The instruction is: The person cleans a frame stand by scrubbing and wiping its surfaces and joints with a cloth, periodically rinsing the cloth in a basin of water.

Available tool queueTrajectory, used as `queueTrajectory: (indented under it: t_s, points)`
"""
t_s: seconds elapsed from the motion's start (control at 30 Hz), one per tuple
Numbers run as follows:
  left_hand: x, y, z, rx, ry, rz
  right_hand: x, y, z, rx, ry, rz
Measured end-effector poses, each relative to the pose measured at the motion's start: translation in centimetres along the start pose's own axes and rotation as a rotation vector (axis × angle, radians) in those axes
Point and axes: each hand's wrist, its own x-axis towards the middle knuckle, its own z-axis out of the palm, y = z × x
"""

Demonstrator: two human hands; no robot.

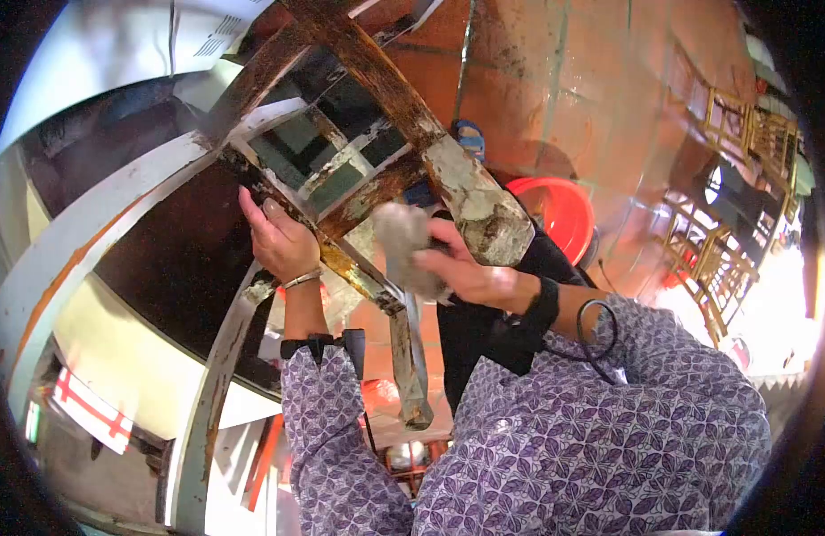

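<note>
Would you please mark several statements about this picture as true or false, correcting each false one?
1. The right hand holds a grey wad. True.
2. The left hand wears a glove. False: the left hand is bare.
3. The wooden frame has a worn surface. True.
4. The basin is blue. False: the basin is red.
5. The sleeves are patterned. True.
6. The bracelet is on the right wrist. False: the bracelet is on the left.

Hands [287,246] [475,275] at wooden frame [374,76] (grey wad [403,248] in right)
</note>
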Motion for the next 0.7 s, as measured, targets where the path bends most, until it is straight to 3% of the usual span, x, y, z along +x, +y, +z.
queueTrajectory:
  t_s: [0.07, 0.13, 0.2, 0.27, 0.3, 0.37, 0.43, 0.5, 0.53, 0.57, 0.63, 0.7]
  points:
    - [0.3, 0.4, -0.5, -0.006, -0.047, -0.046, 3.5, -1.6, 2.4, -0.358, -0.013, -0.224]
    - [0.2, 0.8, -0.8, 0.018, -0.139, -0.168, 7.9, -3.4, 5.7, -0.497, 0.257, -0.360]
    - [0.2, 0.6, -0.7, -0.008, -0.093, -0.061, 13.0, -2.7, 8.1, -0.412, 0.318, -0.288]
    - [0.2, -0.2, -0.1, -0.110, 0.017, 0.170, 16.1, -2.6, 10.4, -0.477, 0.252, -0.314]
    - [0.0, -0.8, 0.1, -0.111, 0.016, 0.169, 16.6, -2.3, 10.1, -0.479, 0.253, -0.313]
    - [-0.4, -1.1, 0.2, -0.101, -0.040, 0.041, 16.5, -2.2, 9.5, -0.640, -0.008, -0.421]
    - [0.2, -0.8, 0.4, -0.104, 0.032, 0.142, 13.2, -4.1, 7.8, -0.833, -0.181, -0.325]
    - [0.0, 0.5, -0.7, -0.177, -0.090, -0.032, 12.9, -4.6, 7.8, -1.032, -0.264, -0.283]
    - [0.0, -0.2, -0.5, -0.142, -0.158, -0.158, 13.2, -4.2, 8.2, -1.023, -0.266, -0.282]
    - [0.1, 0.1, -0.6, -0.138, -0.159, -0.148, 13.9, -3.6, 8.3, -0.928, -0.193, -0.242]
    - [-0.1, 0.7, -0.7, -0.113, -0.035, 0.072, 15.7, -2.4, 8.9, -0.832, -0.122, -0.195]
    - [0.3, -0.6, 0.2, -0.054, -0.059, 0.028, 18.2, -1.5, 9.9, -0.512, 0.198, -0.464]
